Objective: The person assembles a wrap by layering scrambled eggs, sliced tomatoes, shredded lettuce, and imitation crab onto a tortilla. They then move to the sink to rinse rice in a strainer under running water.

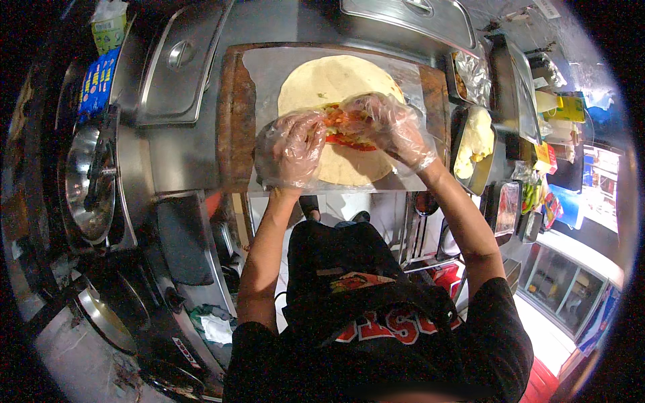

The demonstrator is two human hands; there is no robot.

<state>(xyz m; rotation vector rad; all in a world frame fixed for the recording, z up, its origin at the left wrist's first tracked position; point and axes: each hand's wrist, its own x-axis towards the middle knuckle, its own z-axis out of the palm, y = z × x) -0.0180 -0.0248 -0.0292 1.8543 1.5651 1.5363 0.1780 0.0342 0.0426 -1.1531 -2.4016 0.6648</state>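
Note:
A large round flatbread [339,75] lies on a sheet of pale paper [261,75] over a brown wooden board [233,127]. Across its middle runs a band of filling [348,125], with red and orange bits, green shreds and some sauce. My left hand [293,146], in a loose clear plastic glove, curls its fingers around the left end of this filling. At the right end my right hand [390,127], gloved alike, bends its fingers over the filling. Both palms and the fingertips are partly hidden by the gloves and the food.
Lidded steel pans stand at the left [176,64] and far side [410,15]. Right of the board, a tray holds a pale yellow mass [474,142]; beyond it lies a foil-covered container [471,74]. A steel bowl [91,181] sits at the left. Green vegetables [531,195] are farther right.

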